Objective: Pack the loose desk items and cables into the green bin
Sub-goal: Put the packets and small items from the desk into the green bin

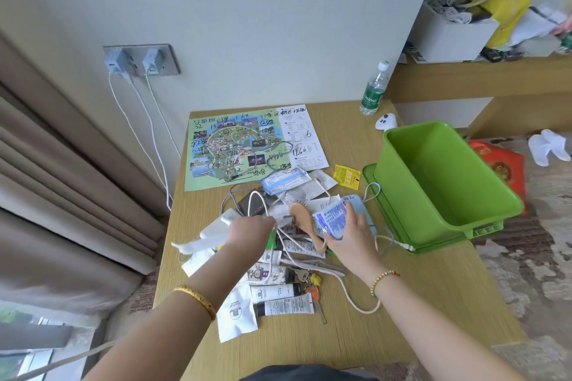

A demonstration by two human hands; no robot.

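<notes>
While the green bin (445,176) is sitting empty at the right side of the tabletop (402,303), resting on its flat green lid (387,210), a heap of loose items is lying just left of it: a wooden hairbrush (305,226), white cables (356,300), small tubes (284,306), keys (312,284) and packets. The right hand (349,232) is closing its fingers on a blue printed packet (332,218) over the heap. The left hand (250,229) is pinching a white cable beside a white charger (216,226). A marked-up map (238,147) is lying behind the heap.
</notes>
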